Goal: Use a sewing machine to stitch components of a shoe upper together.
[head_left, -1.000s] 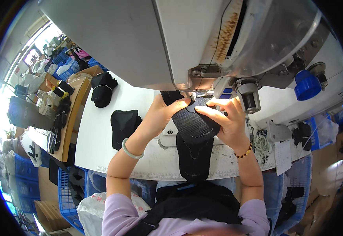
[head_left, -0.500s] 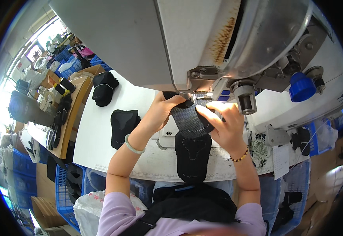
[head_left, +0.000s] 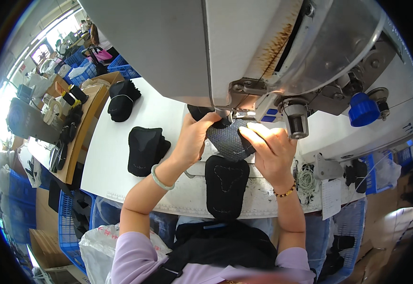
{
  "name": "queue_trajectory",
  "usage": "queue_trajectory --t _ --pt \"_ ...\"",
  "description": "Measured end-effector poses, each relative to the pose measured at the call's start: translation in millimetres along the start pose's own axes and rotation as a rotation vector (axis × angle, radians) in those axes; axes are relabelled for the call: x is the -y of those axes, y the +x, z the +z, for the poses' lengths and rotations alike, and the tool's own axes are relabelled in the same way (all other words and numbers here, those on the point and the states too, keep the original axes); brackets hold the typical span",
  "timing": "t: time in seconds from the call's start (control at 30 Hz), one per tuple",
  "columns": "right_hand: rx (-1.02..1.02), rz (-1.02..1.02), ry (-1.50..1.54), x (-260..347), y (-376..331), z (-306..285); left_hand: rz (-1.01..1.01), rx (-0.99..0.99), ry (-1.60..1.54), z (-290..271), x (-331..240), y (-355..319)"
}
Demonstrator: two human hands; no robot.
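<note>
A dark grey woven fabric piece (head_left: 227,142) with black edges lies at the needle area of a sewing machine (head_left: 168,57). My left hand (head_left: 192,142) pinches its left side, thumb near the presser foot. On the other side, my right hand (head_left: 273,154) grips the right edge between thumb and curled fingers. Part of the piece is hidden under the machine head. Directly below it, toward me, a black padded piece (head_left: 225,189) with pale stitch lines lies at the table's front edge.
On the white table (head_left: 100,165), a stack of black pieces (head_left: 145,151) and a tied black bundle (head_left: 122,102) sit at the left. A coil of pale cord (head_left: 306,180) lies at the right. Blue crates (head_left: 69,232) stand below. A blue knob (head_left: 363,110) juts from the machine.
The whole view has shifted slightly with my head. Both hands keep their hold on the woven piece at the needle, with only slight finger movement.
</note>
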State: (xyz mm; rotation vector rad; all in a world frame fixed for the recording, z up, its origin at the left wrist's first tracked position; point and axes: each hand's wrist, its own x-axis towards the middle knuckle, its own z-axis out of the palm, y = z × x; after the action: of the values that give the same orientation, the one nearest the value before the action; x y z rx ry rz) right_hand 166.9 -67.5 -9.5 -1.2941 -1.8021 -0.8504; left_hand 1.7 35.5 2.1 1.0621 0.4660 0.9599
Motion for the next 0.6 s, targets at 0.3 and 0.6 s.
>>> queue_trajectory --t 0.3,0.6 --pt "0.033 0.077 0.051 -1.5 -4.7 4.2 0.101 -0.125 -0.033 3.3 10.4 -10.6" --pt "-0.120 0.206 0.192 -10.4 -6.4 17.9 0.178 -0.235 0.135 20.0 9.3 -21.0"
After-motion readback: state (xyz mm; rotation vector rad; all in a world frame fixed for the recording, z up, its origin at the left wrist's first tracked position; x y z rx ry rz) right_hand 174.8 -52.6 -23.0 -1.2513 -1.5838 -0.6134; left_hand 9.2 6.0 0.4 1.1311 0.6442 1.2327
